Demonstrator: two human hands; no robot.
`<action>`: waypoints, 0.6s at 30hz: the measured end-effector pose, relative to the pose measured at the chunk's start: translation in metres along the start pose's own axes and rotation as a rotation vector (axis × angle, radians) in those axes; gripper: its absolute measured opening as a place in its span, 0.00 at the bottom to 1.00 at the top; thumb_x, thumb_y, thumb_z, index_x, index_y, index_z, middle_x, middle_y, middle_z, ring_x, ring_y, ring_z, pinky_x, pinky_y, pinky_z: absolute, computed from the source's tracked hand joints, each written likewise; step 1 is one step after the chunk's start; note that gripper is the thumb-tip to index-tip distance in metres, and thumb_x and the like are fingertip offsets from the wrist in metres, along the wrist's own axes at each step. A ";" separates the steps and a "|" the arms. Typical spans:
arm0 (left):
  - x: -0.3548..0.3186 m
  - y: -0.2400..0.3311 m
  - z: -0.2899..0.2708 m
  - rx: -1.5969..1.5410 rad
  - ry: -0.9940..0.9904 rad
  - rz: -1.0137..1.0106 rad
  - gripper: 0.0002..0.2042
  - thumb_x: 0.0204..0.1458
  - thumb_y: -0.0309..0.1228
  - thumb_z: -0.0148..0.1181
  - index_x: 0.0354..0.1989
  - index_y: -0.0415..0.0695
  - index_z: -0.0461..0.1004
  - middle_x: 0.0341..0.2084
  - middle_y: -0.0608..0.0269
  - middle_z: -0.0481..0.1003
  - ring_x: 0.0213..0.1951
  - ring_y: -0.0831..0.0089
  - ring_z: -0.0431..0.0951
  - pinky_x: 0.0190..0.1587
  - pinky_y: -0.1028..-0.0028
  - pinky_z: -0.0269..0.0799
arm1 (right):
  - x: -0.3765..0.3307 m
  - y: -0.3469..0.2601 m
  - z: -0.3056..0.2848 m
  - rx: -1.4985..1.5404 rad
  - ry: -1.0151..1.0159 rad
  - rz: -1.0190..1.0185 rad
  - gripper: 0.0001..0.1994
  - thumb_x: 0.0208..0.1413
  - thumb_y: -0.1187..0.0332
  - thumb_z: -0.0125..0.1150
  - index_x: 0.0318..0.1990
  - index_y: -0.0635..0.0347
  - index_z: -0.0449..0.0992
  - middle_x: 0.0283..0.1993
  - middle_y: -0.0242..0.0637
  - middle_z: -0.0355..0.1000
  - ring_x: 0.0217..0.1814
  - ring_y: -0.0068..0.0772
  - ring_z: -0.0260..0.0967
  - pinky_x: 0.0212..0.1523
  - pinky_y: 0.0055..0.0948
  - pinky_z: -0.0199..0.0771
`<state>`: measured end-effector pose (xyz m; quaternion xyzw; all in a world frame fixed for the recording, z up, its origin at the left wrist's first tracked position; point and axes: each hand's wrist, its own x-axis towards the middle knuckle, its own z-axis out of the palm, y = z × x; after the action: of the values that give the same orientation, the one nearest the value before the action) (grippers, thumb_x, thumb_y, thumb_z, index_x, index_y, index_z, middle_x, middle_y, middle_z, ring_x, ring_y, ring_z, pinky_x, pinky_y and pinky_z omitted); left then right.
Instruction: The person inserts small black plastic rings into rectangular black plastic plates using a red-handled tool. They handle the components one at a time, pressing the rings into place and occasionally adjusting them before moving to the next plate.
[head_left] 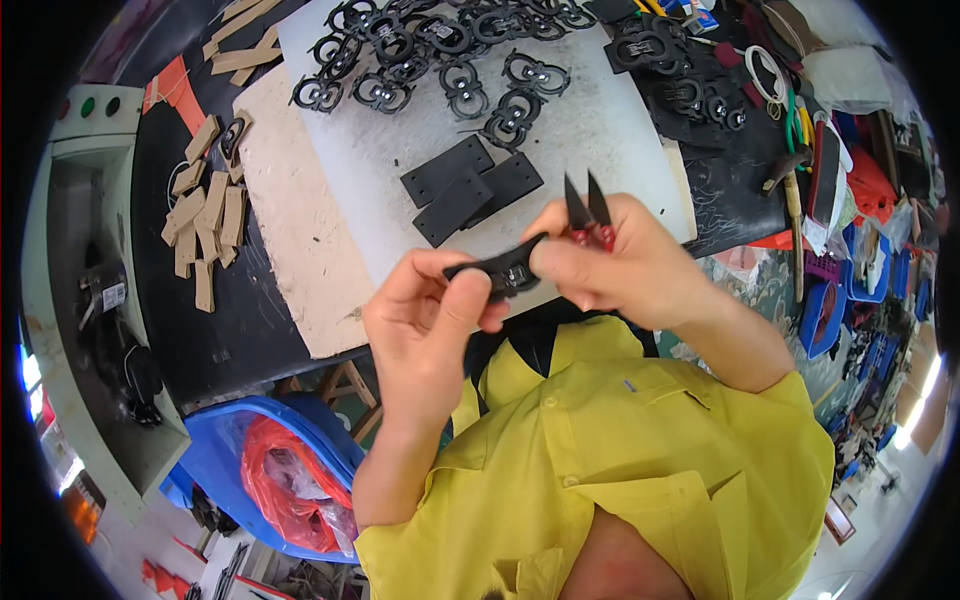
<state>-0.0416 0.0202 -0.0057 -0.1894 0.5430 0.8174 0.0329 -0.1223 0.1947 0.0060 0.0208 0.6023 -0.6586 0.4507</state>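
Pinching strap (508,274) near both ends with left fingers (464,300) and right fingers (562,263), seemingly for steadiness, also palming snips (579,211) right-handed, apparently for readiness.

Held piece (512,274) before plates (454,206) — ring pieces (443,33) behind them, strips (214,203) left.

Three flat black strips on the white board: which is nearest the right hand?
The rightmost strip, its end just left of the scissors in the right hand; the upper-left strip and lower-left strip lie further left.
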 end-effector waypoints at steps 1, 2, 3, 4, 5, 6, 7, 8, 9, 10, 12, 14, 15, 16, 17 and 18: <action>-0.001 -0.001 0.003 0.059 -0.006 0.053 0.06 0.52 0.24 0.56 0.33 0.32 0.70 0.24 0.59 0.74 0.25 0.78 0.76 0.28 0.82 0.72 | -0.001 0.002 0.005 -0.009 -0.004 -0.101 0.09 0.55 0.63 0.57 0.31 0.60 0.73 0.16 0.23 0.62 0.15 0.11 0.55 0.15 0.15 0.52; 0.001 -0.001 0.007 0.060 -0.001 0.085 0.06 0.52 0.24 0.56 0.33 0.33 0.70 0.24 0.60 0.73 0.24 0.79 0.75 0.27 0.83 0.71 | -0.002 0.003 0.007 -0.019 -0.009 -0.202 0.09 0.55 0.64 0.58 0.31 0.60 0.73 0.17 0.23 0.62 0.16 0.11 0.56 0.16 0.15 0.53; 0.002 -0.002 0.012 0.060 0.005 0.118 0.05 0.52 0.24 0.56 0.33 0.33 0.70 0.23 0.61 0.73 0.24 0.79 0.74 0.26 0.84 0.69 | -0.005 0.003 0.006 -0.029 0.027 -0.225 0.08 0.54 0.65 0.59 0.31 0.61 0.73 0.20 0.24 0.64 0.18 0.11 0.56 0.17 0.15 0.55; 0.003 -0.002 0.017 0.060 0.016 0.154 0.05 0.52 0.24 0.56 0.32 0.34 0.70 0.23 0.61 0.73 0.23 0.80 0.73 0.25 0.84 0.68 | -0.005 0.001 0.002 -0.085 0.084 -0.282 0.08 0.54 0.65 0.59 0.31 0.61 0.73 0.20 0.24 0.64 0.18 0.11 0.56 0.17 0.15 0.55; 0.011 0.004 0.024 0.190 0.040 0.136 0.05 0.52 0.24 0.55 0.33 0.34 0.71 0.22 0.63 0.72 0.23 0.82 0.71 0.25 0.84 0.68 | -0.005 -0.002 -0.004 -0.140 0.140 -0.339 0.08 0.54 0.66 0.59 0.32 0.61 0.73 0.21 0.24 0.65 0.18 0.10 0.56 0.17 0.15 0.55; 0.023 0.006 0.027 0.298 0.044 0.238 0.05 0.51 0.24 0.57 0.33 0.35 0.71 0.22 0.64 0.72 0.22 0.81 0.71 0.25 0.82 0.68 | -0.005 -0.006 -0.011 -0.196 0.195 -0.396 0.08 0.54 0.66 0.59 0.32 0.61 0.73 0.21 0.24 0.65 0.18 0.10 0.56 0.17 0.15 0.55; 0.037 0.007 0.028 0.403 0.045 0.338 0.05 0.50 0.25 0.58 0.33 0.36 0.72 0.21 0.64 0.72 0.22 0.80 0.71 0.25 0.80 0.68 | -0.006 -0.013 -0.024 -0.276 0.344 -0.444 0.08 0.53 0.65 0.59 0.33 0.60 0.74 0.22 0.24 0.66 0.18 0.10 0.56 0.17 0.14 0.55; 0.051 0.010 0.029 0.508 0.048 0.440 0.05 0.49 0.25 0.59 0.33 0.37 0.73 0.21 0.65 0.72 0.21 0.78 0.71 0.24 0.78 0.67 | -0.003 -0.017 -0.040 -0.141 0.461 -0.459 0.08 0.53 0.64 0.59 0.34 0.59 0.75 0.22 0.25 0.68 0.17 0.10 0.56 0.16 0.13 0.53; 0.065 0.014 0.028 0.711 0.050 0.539 0.06 0.48 0.26 0.60 0.32 0.37 0.74 0.23 0.64 0.73 0.23 0.77 0.71 0.26 0.77 0.66 | -0.003 -0.021 -0.064 -0.127 0.497 -0.512 0.10 0.53 0.62 0.59 0.35 0.58 0.75 0.22 0.26 0.69 0.17 0.09 0.56 0.16 0.12 0.52; 0.079 0.018 0.028 0.917 0.048 0.634 0.07 0.48 0.28 0.61 0.32 0.38 0.75 0.24 0.64 0.73 0.24 0.75 0.71 0.28 0.76 0.65 | -0.002 -0.027 -0.078 -0.121 0.607 -0.527 0.09 0.53 0.62 0.59 0.35 0.58 0.75 0.23 0.26 0.69 0.17 0.09 0.55 0.16 0.12 0.51; 0.092 0.022 0.031 1.232 0.075 0.774 0.07 0.45 0.30 0.62 0.29 0.39 0.76 0.26 0.63 0.74 0.26 0.71 0.71 0.32 0.74 0.63 | 0.004 -0.033 -0.106 -0.311 0.651 -0.525 0.11 0.51 0.62 0.61 0.35 0.60 0.75 0.22 0.26 0.69 0.18 0.09 0.57 0.16 0.13 0.52; 0.103 0.017 0.036 1.444 0.102 0.870 0.07 0.43 0.32 0.64 0.25 0.41 0.77 0.26 0.63 0.74 0.27 0.67 0.71 0.35 0.71 0.62 | 0.010 -0.029 -0.110 -0.717 0.866 -0.604 0.11 0.49 0.64 0.63 0.36 0.61 0.75 0.22 0.27 0.69 0.19 0.13 0.59 0.17 0.15 0.55; 0.101 0.018 0.040 1.444 0.093 0.809 0.08 0.42 0.32 0.65 0.26 0.41 0.77 0.25 0.63 0.74 0.29 0.65 0.72 0.39 0.70 0.60 | 0.013 -0.029 -0.110 -0.923 0.971 -0.636 0.11 0.48 0.65 0.64 0.36 0.61 0.75 0.22 0.28 0.69 0.19 0.14 0.60 0.18 0.16 0.56; 0.104 0.016 0.041 1.378 0.093 0.814 0.08 0.42 0.32 0.64 0.26 0.41 0.77 0.24 0.63 0.74 0.29 0.65 0.72 0.38 0.70 0.60 | 0.014 -0.028 -0.109 -0.961 1.022 -0.720 0.11 0.46 0.66 0.65 0.36 0.61 0.75 0.22 0.28 0.69 0.20 0.16 0.61 0.19 0.17 0.57; 0.106 0.014 0.041 1.313 0.092 0.818 0.07 0.42 0.32 0.64 0.26 0.41 0.76 0.24 0.63 0.74 0.30 0.64 0.72 0.38 0.70 0.59 | 0.015 -0.026 -0.107 -0.998 1.073 -0.805 0.12 0.45 0.67 0.66 0.36 0.61 0.75 0.23 0.29 0.70 0.20 0.18 0.62 0.19 0.18 0.59; 0.108 0.012 0.040 1.249 0.092 0.822 0.07 0.42 0.31 0.64 0.26 0.40 0.76 0.24 0.63 0.74 0.30 0.64 0.72 0.38 0.70 0.59 | 0.016 -0.025 -0.104 -1.034 1.123 -0.891 0.12 0.43 0.68 0.67 0.36 0.61 0.75 0.24 0.30 0.70 0.21 0.20 0.63 0.20 0.19 0.61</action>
<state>-0.1559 0.0352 -0.0185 0.0488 0.9339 0.2948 -0.1963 -0.2009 0.2671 -0.0122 -0.1020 0.9093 -0.3106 -0.2574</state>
